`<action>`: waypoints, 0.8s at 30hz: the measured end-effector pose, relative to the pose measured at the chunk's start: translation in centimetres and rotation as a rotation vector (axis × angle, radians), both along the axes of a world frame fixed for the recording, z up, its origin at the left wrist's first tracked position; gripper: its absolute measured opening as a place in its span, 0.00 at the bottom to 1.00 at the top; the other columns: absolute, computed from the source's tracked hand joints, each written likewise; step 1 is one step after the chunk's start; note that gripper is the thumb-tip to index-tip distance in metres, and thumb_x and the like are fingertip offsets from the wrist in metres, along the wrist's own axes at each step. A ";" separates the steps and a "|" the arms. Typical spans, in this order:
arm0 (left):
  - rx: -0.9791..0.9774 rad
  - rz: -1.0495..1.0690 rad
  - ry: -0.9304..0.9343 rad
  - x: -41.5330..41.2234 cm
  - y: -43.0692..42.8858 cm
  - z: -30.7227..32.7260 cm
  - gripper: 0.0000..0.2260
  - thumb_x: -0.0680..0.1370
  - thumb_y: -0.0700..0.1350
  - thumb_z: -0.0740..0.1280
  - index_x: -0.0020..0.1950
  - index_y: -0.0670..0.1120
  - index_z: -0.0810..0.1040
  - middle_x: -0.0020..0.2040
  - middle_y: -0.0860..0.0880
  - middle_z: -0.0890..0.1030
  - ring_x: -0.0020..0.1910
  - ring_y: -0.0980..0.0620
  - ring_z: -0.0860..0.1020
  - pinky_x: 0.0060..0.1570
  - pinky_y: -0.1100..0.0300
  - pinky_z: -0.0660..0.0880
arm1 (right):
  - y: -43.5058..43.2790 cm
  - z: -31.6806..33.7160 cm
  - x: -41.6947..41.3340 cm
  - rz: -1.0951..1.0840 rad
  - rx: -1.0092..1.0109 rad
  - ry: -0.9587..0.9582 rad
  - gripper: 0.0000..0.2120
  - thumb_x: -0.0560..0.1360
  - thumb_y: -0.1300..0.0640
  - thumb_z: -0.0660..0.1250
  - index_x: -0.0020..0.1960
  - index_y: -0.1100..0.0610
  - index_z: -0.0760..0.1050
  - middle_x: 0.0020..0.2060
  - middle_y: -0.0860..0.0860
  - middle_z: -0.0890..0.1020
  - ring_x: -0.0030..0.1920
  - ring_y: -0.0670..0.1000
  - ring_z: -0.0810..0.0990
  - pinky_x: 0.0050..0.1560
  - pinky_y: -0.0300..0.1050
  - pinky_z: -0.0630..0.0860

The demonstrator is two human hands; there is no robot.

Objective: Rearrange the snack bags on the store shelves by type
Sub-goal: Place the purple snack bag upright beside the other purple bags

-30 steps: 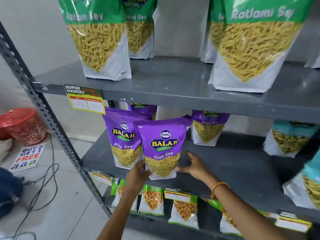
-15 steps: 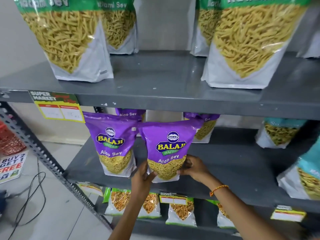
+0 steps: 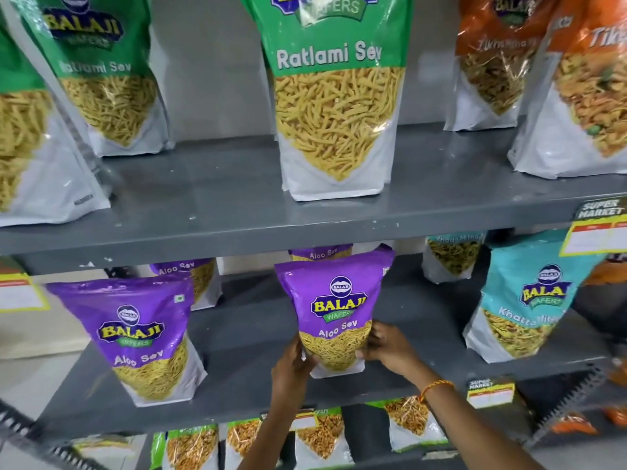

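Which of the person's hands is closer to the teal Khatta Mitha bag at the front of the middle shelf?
Right. The right hand grips the held purple Aloo Sev bag on the side facing the teal Khatta Mitha bag; the left hand holds that bag's far side.

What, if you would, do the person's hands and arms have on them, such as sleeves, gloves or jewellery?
Both forearms are bare as far as the frame shows, with no sleeves, and both hands are ungloved. The right hand has a thin orange and yellow thread band tied around its wrist. The left hand and its wrist carry nothing visible. No rings show on the fingers.
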State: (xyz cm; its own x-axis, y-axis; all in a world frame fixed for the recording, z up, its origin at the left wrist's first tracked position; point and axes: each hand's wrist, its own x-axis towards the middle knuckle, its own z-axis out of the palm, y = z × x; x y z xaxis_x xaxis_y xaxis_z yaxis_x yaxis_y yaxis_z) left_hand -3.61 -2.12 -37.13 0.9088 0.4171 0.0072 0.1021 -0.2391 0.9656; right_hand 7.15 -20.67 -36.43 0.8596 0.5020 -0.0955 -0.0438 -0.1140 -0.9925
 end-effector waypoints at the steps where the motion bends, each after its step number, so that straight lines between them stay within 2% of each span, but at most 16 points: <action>1: 0.008 -0.003 0.010 0.1 0.0 0.0 0.19 0.72 0.44 0.69 0.61 0.55 0.72 0.58 0.52 0.80 0.58 0.51 0.78 0.56 0.53 0.75 | 0.0 -0.1 0.1 0.005 -0.007 -0.001 0.43 0.43 0.42 0.81 0.54 0.57 0.75 0.50 0.53 0.82 0.50 0.46 0.81 0.49 0.39 0.80; 3: -0.003 -0.024 0.036 0.1 0.3 0.1 0.20 0.72 0.44 0.70 0.61 0.56 0.70 0.57 0.53 0.79 0.59 0.50 0.77 0.55 0.55 0.75 | 0.0 0.3 0.0 0.029 -0.049 0.003 0.37 0.49 0.46 0.81 0.55 0.55 0.74 0.52 0.52 0.81 0.55 0.51 0.79 0.51 0.37 0.79; 5: 0.020 -0.064 0.060 0.0 0.5 0.5 0.22 0.71 0.46 0.70 0.63 0.55 0.69 0.58 0.54 0.77 0.60 0.51 0.76 0.53 0.58 0.74 | -0.2 0.5 0.1 0.051 -0.070 0.013 0.32 0.57 0.57 0.79 0.58 0.54 0.71 0.54 0.50 0.80 0.59 0.53 0.77 0.51 0.36 0.79; 6: 0.064 -0.080 0.070 0.0 0.5 0.9 0.24 0.71 0.48 0.70 0.65 0.53 0.68 0.58 0.55 0.76 0.60 0.52 0.75 0.53 0.58 0.73 | -0.4 0.5 0.1 0.058 -0.061 0.014 0.33 0.57 0.58 0.79 0.59 0.52 0.70 0.54 0.48 0.80 0.59 0.51 0.77 0.51 0.35 0.79; 9: 0.106 -0.082 0.078 0.1 0.6 2.2 0.28 0.69 0.50 0.71 0.67 0.51 0.66 0.57 0.57 0.74 0.56 0.57 0.72 0.51 0.63 0.71 | -0.5 0.5 0.1 0.056 -0.037 0.003 0.39 0.51 0.49 0.81 0.59 0.49 0.71 0.56 0.45 0.80 0.57 0.44 0.78 0.52 0.38 0.79; 11: 0.098 -0.103 0.080 0.3 0.4 2.7 0.28 0.69 0.51 0.72 0.66 0.51 0.66 0.57 0.57 0.75 0.55 0.57 0.73 0.44 0.73 0.72 | -0.3 0.2 -0.1 0.041 -0.048 -0.008 0.33 0.53 0.48 0.80 0.55 0.50 0.74 0.54 0.48 0.82 0.56 0.48 0.80 0.55 0.44 0.79; 13: 0.093 -0.104 0.091 0.3 0.1 3.0 0.26 0.69 0.50 0.71 0.65 0.50 0.67 0.59 0.54 0.76 0.55 0.57 0.74 0.40 0.77 0.72 | 0.0 0.1 -0.4 0.012 -0.060 -0.028 0.23 0.61 0.57 0.77 0.53 0.53 0.75 0.52 0.53 0.82 0.57 0.54 0.80 0.56 0.49 0.79; 15: 0.075 -0.083 0.105 0.4 -0.1 3.0 0.25 0.70 0.48 0.71 0.65 0.49 0.67 0.61 0.51 0.77 0.58 0.53 0.75 0.49 0.69 0.73 | 0.2 0.1 -0.8 -0.020 -0.068 -0.047 0.19 0.64 0.62 0.75 0.53 0.55 0.75 0.52 0.56 0.82 0.57 0.56 0.80 0.56 0.50 0.79; 16: 0.064 -0.079 0.112 0.4 -0.1 2.9 0.25 0.70 0.48 0.71 0.65 0.49 0.68 0.62 0.50 0.77 0.60 0.51 0.76 0.51 0.64 0.73 | 0.2 0.2 -1.0 -0.031 -0.074 -0.056 0.19 0.64 0.62 0.75 0.53 0.55 0.75 0.52 0.56 0.82 0.56 0.56 0.80 0.54 0.47 0.79; 18: 0.052 -0.081 0.119 0.3 -0.2 2.9 0.25 0.70 0.47 0.71 0.65 0.48 0.67 0.62 0.48 0.77 0.60 0.49 0.76 0.53 0.58 0.73 | 0.2 0.3 -1.5 -0.051 -0.091 -0.065 0.18 0.64 0.61 0.75 0.52 0.55 0.75 0.52 0.56 0.82 0.54 0.54 0.81 0.50 0.42 0.79; 21: 0.057 -0.086 0.125 -0.1 -0.3 2.9 0.25 0.70 0.47 0.71 0.64 0.47 0.68 0.60 0.49 0.78 0.58 0.52 0.76 0.52 0.60 0.73 | 0.1 0.3 -2.2 -0.077 -0.103 -0.068 0.18 0.64 0.60 0.75 0.51 0.54 0.75 0.52 0.56 0.82 0.54 0.54 0.81 0.54 0.49 0.78; 24: 0.061 -0.096 0.132 -0.5 -0.4 2.9 0.24 0.70 0.47 0.71 0.64 0.47 0.68 0.60 0.49 0.78 0.59 0.49 0.77 0.52 0.60 0.72 | 0.0 0.4 -2.7 -0.082 -0.109 -0.087 0.17 0.64 0.60 0.75 0.51 0.55 0.75 0.51 0.55 0.82 0.53 0.54 0.81 0.55 0.51 0.78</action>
